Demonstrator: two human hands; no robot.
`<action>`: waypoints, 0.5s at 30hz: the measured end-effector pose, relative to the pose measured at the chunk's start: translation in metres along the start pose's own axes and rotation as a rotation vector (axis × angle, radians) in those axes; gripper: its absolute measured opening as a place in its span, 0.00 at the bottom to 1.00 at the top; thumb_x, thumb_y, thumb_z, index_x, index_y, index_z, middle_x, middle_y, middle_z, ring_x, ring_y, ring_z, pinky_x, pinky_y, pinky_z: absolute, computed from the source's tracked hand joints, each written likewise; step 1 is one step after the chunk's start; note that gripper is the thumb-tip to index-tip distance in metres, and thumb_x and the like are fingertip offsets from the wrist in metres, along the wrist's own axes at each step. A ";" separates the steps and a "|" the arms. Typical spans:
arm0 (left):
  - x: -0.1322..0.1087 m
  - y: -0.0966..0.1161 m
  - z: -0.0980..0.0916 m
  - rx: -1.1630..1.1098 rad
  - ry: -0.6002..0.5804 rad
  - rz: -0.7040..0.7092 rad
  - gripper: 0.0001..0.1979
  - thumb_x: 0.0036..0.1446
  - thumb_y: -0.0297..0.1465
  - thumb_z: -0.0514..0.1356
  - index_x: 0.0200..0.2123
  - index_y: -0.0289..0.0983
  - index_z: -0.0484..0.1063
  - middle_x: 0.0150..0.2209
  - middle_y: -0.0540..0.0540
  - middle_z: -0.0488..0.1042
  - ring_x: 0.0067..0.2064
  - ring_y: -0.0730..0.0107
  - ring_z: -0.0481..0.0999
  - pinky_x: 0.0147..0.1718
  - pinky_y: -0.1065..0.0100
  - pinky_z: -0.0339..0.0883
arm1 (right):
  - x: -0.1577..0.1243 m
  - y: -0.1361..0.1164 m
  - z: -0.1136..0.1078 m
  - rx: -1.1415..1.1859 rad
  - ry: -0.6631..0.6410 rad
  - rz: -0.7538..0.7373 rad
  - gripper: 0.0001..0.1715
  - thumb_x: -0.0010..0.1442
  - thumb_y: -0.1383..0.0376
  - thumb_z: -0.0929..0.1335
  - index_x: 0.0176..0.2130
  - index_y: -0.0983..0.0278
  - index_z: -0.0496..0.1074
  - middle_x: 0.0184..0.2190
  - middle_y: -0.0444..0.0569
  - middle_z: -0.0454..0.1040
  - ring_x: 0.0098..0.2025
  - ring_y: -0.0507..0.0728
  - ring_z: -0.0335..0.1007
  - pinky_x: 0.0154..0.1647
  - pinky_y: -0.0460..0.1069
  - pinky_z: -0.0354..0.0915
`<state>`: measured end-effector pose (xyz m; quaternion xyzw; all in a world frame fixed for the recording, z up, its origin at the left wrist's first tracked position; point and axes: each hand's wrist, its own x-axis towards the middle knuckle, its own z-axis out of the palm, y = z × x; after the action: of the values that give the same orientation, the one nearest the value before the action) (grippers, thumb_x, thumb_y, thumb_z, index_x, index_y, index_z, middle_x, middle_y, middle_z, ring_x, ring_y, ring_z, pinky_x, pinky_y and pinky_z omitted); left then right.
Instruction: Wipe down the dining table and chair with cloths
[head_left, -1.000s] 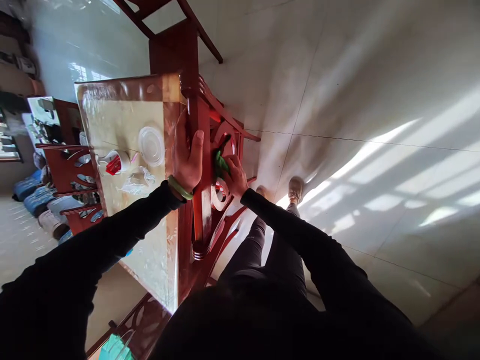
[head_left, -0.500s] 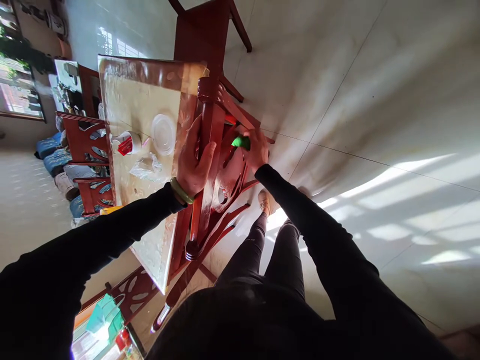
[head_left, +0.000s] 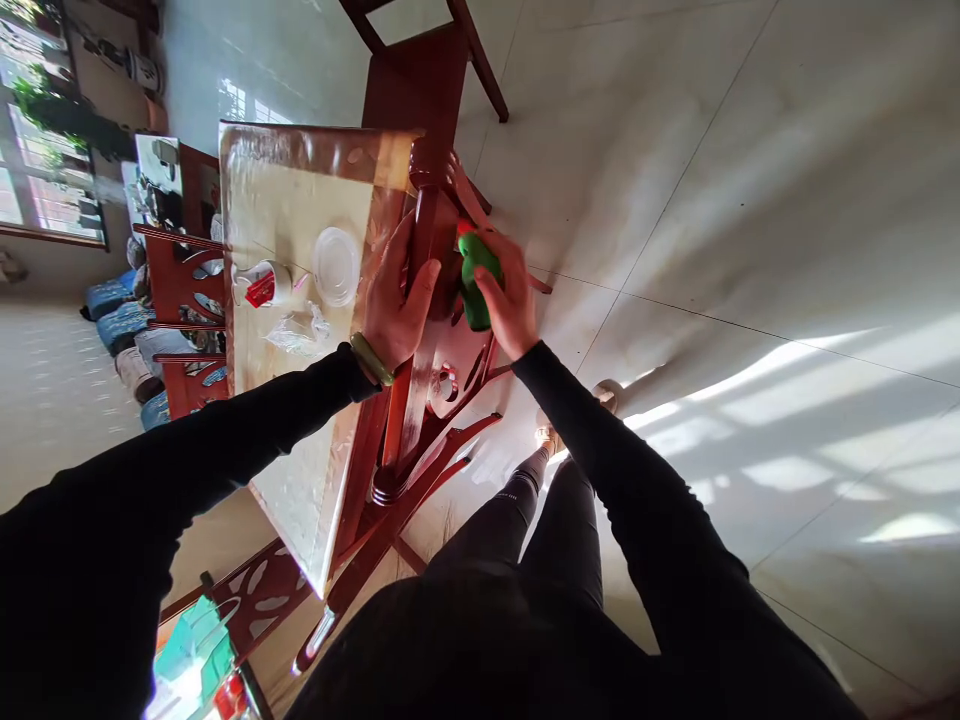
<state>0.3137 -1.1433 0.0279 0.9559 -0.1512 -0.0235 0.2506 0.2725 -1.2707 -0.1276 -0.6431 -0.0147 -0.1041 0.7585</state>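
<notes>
My left hand (head_left: 397, 305) is wrapped over the top rail of a dark red wooden chair (head_left: 425, 235), thumb on the near side, fingers toward the table edge. A green bracelet (head_left: 371, 358) is on that wrist. In my right hand (head_left: 514, 298) is a green bottle (head_left: 478, 283) with a red top, held beside the chair back, thumb across its side. The chair stands against a table (head_left: 300, 205) with a clear cover.
On the table are a round white lid (head_left: 336, 266), a white cup (head_left: 274, 282) with a red packet, and a crumpled plastic bag (head_left: 298, 328). Another red chair (head_left: 420, 75) stands beyond. Cushions (head_left: 124, 320) lie at far left. My legs are below.
My right hand has turned, so more of the green bottle and its red top now show. My left hand still holds the rail. The view has shifted slightly.
</notes>
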 end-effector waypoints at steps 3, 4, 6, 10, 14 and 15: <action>0.003 -0.003 -0.002 0.031 -0.032 0.010 0.36 0.71 0.62 0.53 0.73 0.51 0.63 0.73 0.47 0.69 0.75 0.53 0.66 0.77 0.49 0.61 | 0.023 0.016 0.012 -0.057 -0.072 -0.143 0.27 0.80 0.51 0.57 0.60 0.61 0.75 0.65 0.54 0.73 0.69 0.63 0.67 0.76 0.65 0.62; 0.004 -0.004 -0.002 0.039 -0.044 0.010 0.37 0.71 0.62 0.52 0.74 0.51 0.62 0.74 0.48 0.68 0.76 0.54 0.65 0.77 0.49 0.60 | 0.028 0.023 0.016 -0.077 -0.103 -0.172 0.29 0.81 0.50 0.56 0.60 0.61 0.75 0.65 0.54 0.74 0.68 0.62 0.67 0.76 0.65 0.61; 0.007 -0.005 -0.003 0.049 -0.062 0.006 0.38 0.71 0.63 0.51 0.74 0.51 0.61 0.74 0.50 0.67 0.76 0.56 0.65 0.78 0.49 0.59 | 0.033 0.034 0.020 -0.104 -0.113 -0.184 0.31 0.82 0.50 0.53 0.63 0.61 0.73 0.66 0.52 0.73 0.68 0.59 0.65 0.76 0.63 0.59; 0.013 -0.008 0.000 -0.005 -0.075 -0.025 0.42 0.65 0.68 0.54 0.72 0.53 0.64 0.73 0.54 0.68 0.77 0.57 0.63 0.79 0.49 0.56 | 0.025 0.016 0.026 -0.113 0.061 -0.015 0.25 0.83 0.58 0.54 0.66 0.59 0.69 0.68 0.48 0.73 0.69 0.52 0.61 0.77 0.53 0.56; 0.017 -0.009 0.003 -0.050 -0.039 -0.034 0.46 0.60 0.72 0.56 0.71 0.51 0.67 0.72 0.52 0.70 0.76 0.53 0.63 0.80 0.45 0.54 | -0.026 -0.042 0.043 -0.034 0.228 0.159 0.26 0.77 0.67 0.57 0.69 0.63 0.66 0.70 0.52 0.70 0.73 0.53 0.61 0.78 0.55 0.59; 0.018 -0.008 0.004 -0.053 -0.035 -0.030 0.46 0.59 0.72 0.56 0.70 0.52 0.68 0.72 0.53 0.70 0.76 0.53 0.63 0.80 0.46 0.54 | -0.048 -0.055 0.047 -0.027 0.226 0.206 0.28 0.75 0.68 0.58 0.70 0.61 0.64 0.70 0.53 0.70 0.74 0.55 0.63 0.77 0.57 0.62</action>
<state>0.3327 -1.1436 0.0212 0.9505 -0.1406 -0.0477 0.2730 0.2214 -1.2260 -0.0734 -0.6355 0.1384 -0.0975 0.7533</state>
